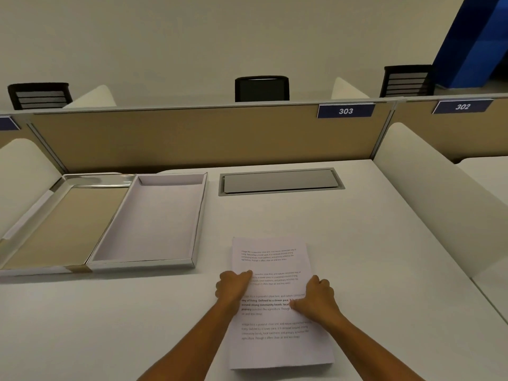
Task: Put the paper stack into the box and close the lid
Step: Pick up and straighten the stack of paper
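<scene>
On desk (357, 243), hands gripping paper stack (275, 347)

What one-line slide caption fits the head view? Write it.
Both hands, left hand and right hand, grasp the paper stack on the desk beside the open box.

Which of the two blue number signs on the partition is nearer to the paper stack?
The blue sign reading 303, above the grey desk hatch. The blue sign reading 302 hangs further right, over the neighbouring desk.
</scene>
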A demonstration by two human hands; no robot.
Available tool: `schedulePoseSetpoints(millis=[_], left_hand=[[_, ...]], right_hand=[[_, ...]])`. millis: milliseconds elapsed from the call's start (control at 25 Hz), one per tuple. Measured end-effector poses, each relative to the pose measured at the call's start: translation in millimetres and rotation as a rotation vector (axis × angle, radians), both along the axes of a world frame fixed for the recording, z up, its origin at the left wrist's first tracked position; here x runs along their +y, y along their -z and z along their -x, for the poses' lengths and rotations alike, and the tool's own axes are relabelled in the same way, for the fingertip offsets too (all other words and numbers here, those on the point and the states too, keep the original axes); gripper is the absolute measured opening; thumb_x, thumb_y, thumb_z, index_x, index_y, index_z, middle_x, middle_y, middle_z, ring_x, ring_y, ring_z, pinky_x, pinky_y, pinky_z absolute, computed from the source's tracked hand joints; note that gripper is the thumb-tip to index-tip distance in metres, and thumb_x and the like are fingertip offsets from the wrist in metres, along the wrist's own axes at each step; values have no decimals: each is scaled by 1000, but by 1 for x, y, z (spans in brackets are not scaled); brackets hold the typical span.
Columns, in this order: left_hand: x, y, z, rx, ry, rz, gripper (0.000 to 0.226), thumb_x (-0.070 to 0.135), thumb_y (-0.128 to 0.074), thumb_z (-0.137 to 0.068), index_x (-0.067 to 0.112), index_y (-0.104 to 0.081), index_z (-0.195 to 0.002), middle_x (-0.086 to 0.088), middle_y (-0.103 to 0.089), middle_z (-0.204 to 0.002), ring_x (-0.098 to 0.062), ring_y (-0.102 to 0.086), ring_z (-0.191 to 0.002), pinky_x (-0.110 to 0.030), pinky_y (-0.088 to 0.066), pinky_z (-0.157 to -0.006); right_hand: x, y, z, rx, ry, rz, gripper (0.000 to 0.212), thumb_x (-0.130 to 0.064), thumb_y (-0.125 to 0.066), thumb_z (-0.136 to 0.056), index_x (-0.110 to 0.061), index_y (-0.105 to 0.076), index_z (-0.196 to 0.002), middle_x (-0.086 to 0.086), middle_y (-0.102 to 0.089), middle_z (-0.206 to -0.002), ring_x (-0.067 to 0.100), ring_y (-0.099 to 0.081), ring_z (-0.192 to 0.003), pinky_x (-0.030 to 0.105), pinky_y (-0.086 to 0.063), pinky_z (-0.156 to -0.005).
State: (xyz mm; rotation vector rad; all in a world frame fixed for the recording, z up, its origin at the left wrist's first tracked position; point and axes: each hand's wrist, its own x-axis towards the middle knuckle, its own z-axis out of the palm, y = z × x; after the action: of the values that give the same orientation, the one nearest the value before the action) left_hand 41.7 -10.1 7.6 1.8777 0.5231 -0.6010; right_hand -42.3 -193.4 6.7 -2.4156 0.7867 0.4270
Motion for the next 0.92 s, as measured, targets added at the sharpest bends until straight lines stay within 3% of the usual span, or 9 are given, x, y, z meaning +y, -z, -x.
schedulePoseSetpoints(millis=[280, 440, 520, 600, 680, 800, 920], left_hand=[[2, -4, -12, 133, -27, 105, 53, 26, -70, -86, 3, -52, -131, -23, -55, -130, -39, -61, -110, -50, -58, -89], [2, -11, -15, 175, -37, 248, 54, 9, -70, -87, -1, -44, -133, -25, -64, -120, -40, -68, -101, -49, -60, -68], [5, -12, -16, 213, -46, 304, 46, 6, -73, -84, -4, -54, -125, -26, -70, -110, -41, -71, -93, -50, -61, -69], [9, -8, -16, 222, -31, 359, 35, 2, -74, -83, -7, -64, -115, -23, -76, -91, -38, -75, -76, -46, -62, -59], [11, -3, -15, 189, -12, 405, 29, -1, -73, -82, -6, -66, -111, -19, -78, -82, -35, -76, -68, -42, -61, -51], [10, 1, -10, 89, 37, 439, 35, 2, -72, -84, 4, -61, -117, -17, -77, -98, -35, -77, -78, -43, -62, -60], [7, 1, -1, -56, 101, 402, 40, 11, -73, -85, 12, -53, -120, -13, -73, -107, -29, -77, -77, -40, -62, -59]], right_hand=[[-2, 2, -1, -1, 27, -34, 86, -45, -79, -74, -5, -35, -136, 16, -42, -135, 31, -43, -128, 39, -47, -101], [-3, 3, -2, 6, 40, -46, 88, -46, -81, -72, -6, -36, -136, 16, -42, -136, 30, -44, -128, 38, -47, -101], [-6, 3, -3, 25, 45, -67, 90, -47, -82, -72, -6, -35, -137, 16, -41, -137, 31, -42, -129, 38, -46, -103], [-10, 2, -5, 55, 59, -115, 93, -46, -83, -71, -7, -35, -139, 16, -38, -140, 31, -41, -131, 40, -44, -108], [-16, 1, -6, 67, 70, -172, 96, -44, -86, -69, -8, -33, -141, 16, -36, -142, 32, -40, -133, 42, -42, -111], [-20, 2, -6, 74, 69, -225, 99, -40, -87, -67, -10, -30, -142, 14, -35, -144, 31, -38, -134, 42, -42, -110], [-27, 7, -3, 0, 109, -336, 97, -43, -86, -67, -11, -34, -142, 12, -39, -142, 30, -42, -131, 42, -44, -107]])
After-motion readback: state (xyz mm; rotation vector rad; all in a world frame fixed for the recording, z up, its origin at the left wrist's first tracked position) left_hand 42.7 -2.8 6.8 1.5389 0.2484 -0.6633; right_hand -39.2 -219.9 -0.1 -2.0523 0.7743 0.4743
